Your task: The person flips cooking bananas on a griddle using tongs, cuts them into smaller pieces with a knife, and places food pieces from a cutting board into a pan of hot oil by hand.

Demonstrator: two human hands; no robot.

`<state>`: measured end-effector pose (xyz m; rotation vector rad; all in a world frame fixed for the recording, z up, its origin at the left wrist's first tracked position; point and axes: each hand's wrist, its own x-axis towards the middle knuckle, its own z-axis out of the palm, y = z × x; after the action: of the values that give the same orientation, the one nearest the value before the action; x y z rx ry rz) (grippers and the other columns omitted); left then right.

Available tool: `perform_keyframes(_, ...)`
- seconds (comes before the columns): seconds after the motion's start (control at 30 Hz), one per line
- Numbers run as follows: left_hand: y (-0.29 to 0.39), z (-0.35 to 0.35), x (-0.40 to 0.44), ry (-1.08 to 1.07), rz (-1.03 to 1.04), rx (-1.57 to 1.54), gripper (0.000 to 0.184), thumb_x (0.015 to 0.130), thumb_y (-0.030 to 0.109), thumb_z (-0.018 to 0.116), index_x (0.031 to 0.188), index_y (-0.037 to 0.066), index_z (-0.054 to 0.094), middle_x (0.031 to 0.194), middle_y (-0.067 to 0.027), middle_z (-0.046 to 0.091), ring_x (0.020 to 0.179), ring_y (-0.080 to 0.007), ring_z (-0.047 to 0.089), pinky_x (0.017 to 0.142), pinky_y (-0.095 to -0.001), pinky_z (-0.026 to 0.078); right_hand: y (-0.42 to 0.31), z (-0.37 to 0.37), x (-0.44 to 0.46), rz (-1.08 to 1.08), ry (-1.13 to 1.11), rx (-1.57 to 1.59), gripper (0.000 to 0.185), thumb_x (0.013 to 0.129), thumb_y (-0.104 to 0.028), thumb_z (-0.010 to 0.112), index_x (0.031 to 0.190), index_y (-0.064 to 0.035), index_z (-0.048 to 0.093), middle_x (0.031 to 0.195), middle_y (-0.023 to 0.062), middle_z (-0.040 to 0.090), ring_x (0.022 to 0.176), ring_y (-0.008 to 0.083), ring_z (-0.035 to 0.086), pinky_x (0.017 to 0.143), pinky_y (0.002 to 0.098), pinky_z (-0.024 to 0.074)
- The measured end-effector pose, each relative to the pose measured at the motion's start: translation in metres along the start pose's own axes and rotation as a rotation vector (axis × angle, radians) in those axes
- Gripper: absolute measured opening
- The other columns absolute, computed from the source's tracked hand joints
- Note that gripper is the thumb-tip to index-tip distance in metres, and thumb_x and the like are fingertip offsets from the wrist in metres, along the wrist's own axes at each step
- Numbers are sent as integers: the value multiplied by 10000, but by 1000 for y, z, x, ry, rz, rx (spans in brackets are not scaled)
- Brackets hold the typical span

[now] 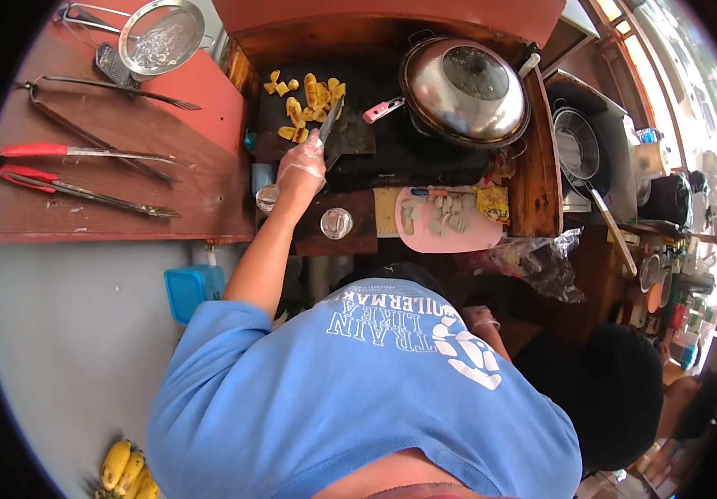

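Observation:
My left hand [302,170], in a clear plastic glove, is closed around the handle of a knife [332,121]. Its grey blade points up and away, beside chunks of browned yellow banana [310,91]. These pieces lie scattered on a black cooking surface [367,75]. My right hand [481,318], also gloved, hangs low beside my blue shirt, and its fingers are too hidden to read. Ahead of it, a pink cutting board [450,237] carries pale cut pieces and a yellow packet.
A large pan with a domed lid [465,90] stands at the back right. Tongs [92,151] and a strainer [160,37] lie on the red-brown counter [9,212] at left. A person in black [600,391] is close on my right. Bananas [126,474] show at lower left.

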<state>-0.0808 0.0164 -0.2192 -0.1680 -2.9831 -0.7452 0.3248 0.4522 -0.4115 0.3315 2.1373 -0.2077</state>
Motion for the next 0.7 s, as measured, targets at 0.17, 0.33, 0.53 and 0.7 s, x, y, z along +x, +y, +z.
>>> perform_keyframes(0.17, -10, -24, -63, -55, 229, 139, 395, 943, 133, 589, 1337, 127, 622, 930, -201, 708, 834, -384, 679, 750, -500, 528, 9, 28, 6, 44, 19, 179, 342, 920, -272, 540, 1119, -65, 726, 1248, 204, 658, 1151, 360, 651, 934, 446, 540)
perform_keyframes(0.33, 37, 2, -119, -267, 522, -17, 348, 982, 215, 531, 1305, 241, 658, 882, -154, 651, 829, -346, 661, 744, -474, 532, -11, 34, -32, 309, -20, 677, 361, 915, -351, 557, 1100, -96, 734, 1262, 184, 654, 1192, 352, 623, 946, 422, 525)
perform_keyframes(0.53, 108, 134, -103, -605, 736, 45, 424, 947, 149, 503, 1317, 290, 654, 1044, -153, 659, 1001, -348, 665, 866, -446, 547, -6, 75, -36, 199, -5, 513, 273, 904, -258, 587, 1048, -90, 747, 1250, 161, 669, 1148, 341, 647, 950, 392, 528)
perform_keyframes(0.7, 174, 172, -102, -763, 793, 165, 421, 1011, 161, 425, 1368, 286, 610, 1145, -146, 670, 1081, -334, 651, 926, -434, 530, -19, 74, -80, 294, 331, 954, 343, 874, -272, 687, 1160, -86, 724, 1101, 148, 734, 998, 290, 699, 831, 377, 554)
